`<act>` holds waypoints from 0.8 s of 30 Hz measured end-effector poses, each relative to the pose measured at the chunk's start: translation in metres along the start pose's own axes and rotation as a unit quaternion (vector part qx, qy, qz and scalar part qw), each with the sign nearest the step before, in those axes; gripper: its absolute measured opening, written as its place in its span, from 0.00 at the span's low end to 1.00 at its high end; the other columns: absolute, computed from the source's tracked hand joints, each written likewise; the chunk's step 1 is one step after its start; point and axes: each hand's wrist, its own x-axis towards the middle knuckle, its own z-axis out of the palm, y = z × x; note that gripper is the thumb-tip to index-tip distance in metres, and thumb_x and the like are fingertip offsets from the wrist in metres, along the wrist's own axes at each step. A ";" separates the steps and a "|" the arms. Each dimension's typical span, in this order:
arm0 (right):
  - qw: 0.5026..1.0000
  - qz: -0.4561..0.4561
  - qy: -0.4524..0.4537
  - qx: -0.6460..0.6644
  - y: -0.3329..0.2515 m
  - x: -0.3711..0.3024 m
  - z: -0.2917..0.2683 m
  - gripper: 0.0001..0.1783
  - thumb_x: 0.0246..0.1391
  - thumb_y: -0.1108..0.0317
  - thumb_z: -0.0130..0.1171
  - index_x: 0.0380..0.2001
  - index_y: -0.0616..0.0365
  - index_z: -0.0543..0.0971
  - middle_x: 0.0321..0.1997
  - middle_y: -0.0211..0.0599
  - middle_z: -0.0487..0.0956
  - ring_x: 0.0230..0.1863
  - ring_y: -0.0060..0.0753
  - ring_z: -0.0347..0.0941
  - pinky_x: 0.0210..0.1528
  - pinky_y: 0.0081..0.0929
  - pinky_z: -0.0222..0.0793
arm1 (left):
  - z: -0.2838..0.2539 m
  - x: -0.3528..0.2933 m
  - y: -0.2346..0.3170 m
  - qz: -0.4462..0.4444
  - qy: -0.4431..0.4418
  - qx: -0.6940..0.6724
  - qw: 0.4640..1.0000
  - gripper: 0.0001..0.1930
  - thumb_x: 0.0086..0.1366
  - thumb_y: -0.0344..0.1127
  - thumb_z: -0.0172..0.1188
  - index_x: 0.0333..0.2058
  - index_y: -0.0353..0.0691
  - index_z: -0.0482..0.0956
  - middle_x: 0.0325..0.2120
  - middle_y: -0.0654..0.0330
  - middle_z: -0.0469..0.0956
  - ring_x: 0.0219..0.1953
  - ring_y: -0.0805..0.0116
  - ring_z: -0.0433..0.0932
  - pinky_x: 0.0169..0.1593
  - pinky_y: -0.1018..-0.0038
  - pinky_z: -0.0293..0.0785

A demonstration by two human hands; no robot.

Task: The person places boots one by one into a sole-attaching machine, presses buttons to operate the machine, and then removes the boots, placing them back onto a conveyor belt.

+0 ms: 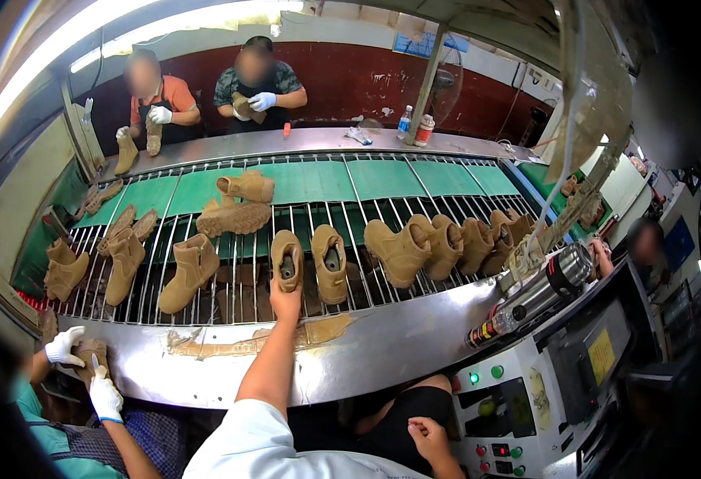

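Note:
My left hand (pixel 286 301) reaches out over the rack and grips the heel of a tan boot (pixel 287 257), closed around it. The boot stands upright, its opening facing up with something dark inside. Just right of it stands a second tan boot (pixel 329 263), a grey piece showing in its opening. My right hand (pixel 428 439) is down by my lap, beside the control panel, its fingers curled in and nothing visible in them. More tan boots (pixel 399 253) stand in a row to the right, and another boot (pixel 190 273) stands to the left.
The metal-bar rack (pixel 242 295) runs over a green belt (pixel 310 180). A steel ledge (pixel 398 351) borders it in front. A control panel (pixel 490 431) and a steel flask (pixel 566 271) are at right. Gloved co-workers handle boots across the line and at my left.

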 end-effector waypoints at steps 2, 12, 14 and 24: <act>1.000 0.013 0.019 0.000 0.014 0.000 0.000 0.10 0.52 0.70 0.60 0.36 0.63 0.80 0.29 0.32 0.78 0.29 0.17 0.72 0.31 0.15 0.68 | -0.009 -0.007 0.012 -0.074 -0.060 -0.049 0.994 0.33 0.49 0.32 0.67 0.55 0.37 0.66 0.52 0.50 0.70 0.52 0.58 0.72 0.52 0.66 0.69; 0.991 -0.091 0.076 -0.056 0.025 0.117 0.026 0.07 0.49 0.71 0.60 0.26 0.64 0.78 0.21 0.37 0.78 0.22 0.25 0.75 0.27 0.21 0.70 | -0.028 0.104 -0.008 -0.212 -0.104 -0.379 0.895 0.38 0.63 0.49 0.54 0.64 0.37 0.49 0.61 0.50 0.58 0.63 0.56 0.57 0.63 0.61 0.54; 0.979 -0.171 0.074 -0.084 0.008 0.166 0.038 0.05 0.51 0.73 0.58 0.26 0.65 0.78 0.20 0.34 0.76 0.22 0.22 0.72 0.27 0.21 0.68 | 0.000 0.157 -0.016 -0.209 -0.072 -0.363 0.905 0.38 0.62 0.50 0.57 0.63 0.36 0.51 0.60 0.52 0.59 0.63 0.58 0.57 0.62 0.61 0.54; 0.935 -0.216 0.064 -0.274 -0.001 0.256 0.091 0.06 0.41 0.71 0.61 0.17 0.55 0.73 0.13 0.33 0.66 0.17 0.40 0.66 0.20 0.34 0.62 | 0.108 0.359 -0.048 -0.254 0.117 -0.406 0.870 0.28 0.52 0.30 0.68 0.51 0.32 0.68 0.47 0.55 0.73 0.46 0.61 0.74 0.49 0.65 0.71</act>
